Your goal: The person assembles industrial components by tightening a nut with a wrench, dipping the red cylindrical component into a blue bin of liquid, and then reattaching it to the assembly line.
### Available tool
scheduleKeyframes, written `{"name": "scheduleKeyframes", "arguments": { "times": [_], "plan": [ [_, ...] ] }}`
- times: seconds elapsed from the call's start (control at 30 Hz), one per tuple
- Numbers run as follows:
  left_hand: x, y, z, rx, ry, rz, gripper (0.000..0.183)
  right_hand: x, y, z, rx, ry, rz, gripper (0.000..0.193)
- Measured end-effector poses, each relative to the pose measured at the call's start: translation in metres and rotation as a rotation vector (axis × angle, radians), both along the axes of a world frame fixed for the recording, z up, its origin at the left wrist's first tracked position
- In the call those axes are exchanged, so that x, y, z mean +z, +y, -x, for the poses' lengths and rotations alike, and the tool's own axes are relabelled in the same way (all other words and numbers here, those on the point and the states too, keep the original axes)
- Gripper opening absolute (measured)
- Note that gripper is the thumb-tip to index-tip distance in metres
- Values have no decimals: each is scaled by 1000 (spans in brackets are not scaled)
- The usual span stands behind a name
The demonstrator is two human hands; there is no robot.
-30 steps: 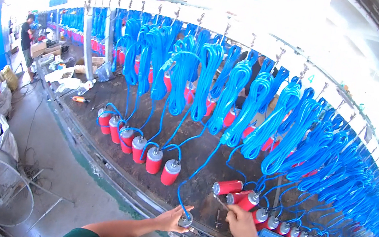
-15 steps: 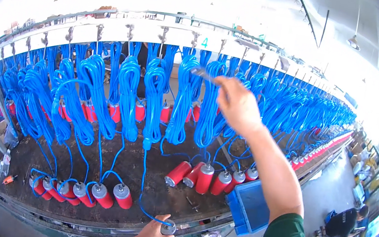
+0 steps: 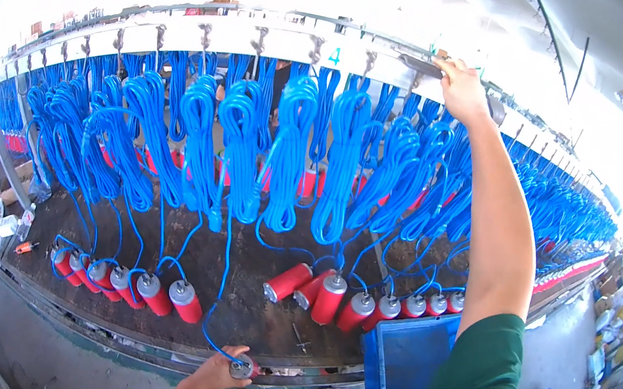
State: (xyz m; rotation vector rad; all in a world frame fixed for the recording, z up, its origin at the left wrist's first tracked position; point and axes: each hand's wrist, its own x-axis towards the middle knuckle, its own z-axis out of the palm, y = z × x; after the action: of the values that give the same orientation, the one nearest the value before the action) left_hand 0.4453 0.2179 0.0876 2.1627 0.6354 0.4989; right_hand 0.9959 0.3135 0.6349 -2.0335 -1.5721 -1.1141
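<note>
Nearest me, L hand (image 3: 216, 374) grasps a grey-topped red cyl. (image 3: 242, 368) w/ blue cord (image 3: 214, 305), by bench (image 3: 245, 317) edge. Beyond: more red cyls. (image 3: 329, 299), then hanging blue coils (image 3: 342, 168). Farthest, R hand (image 3: 462, 92) up at white rail (image 3: 289, 45); can't tell if fingers grip.

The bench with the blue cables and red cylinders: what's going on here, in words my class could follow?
A person's left hand holds a grey-capped cylinder at the front edge of the bench; its blue cable runs up toward the hanging coils. The right hand is raised to the white rail above; whether it grips anything is unclear. More red cylinders rest on the bench to either side.
</note>
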Motion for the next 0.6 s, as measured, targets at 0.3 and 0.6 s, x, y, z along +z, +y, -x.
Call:
{"name": "scheduleKeyframes", "arguments": {
  "times": [0.3,0.6],
  "plan": [
    [-12,-8,0,80,103,71,96,-78,-125,43,507,216,-73,28],
    [12,-2,-22,134,134,64,89,-360,-265,156,717,937,901,22]
  ]
}}
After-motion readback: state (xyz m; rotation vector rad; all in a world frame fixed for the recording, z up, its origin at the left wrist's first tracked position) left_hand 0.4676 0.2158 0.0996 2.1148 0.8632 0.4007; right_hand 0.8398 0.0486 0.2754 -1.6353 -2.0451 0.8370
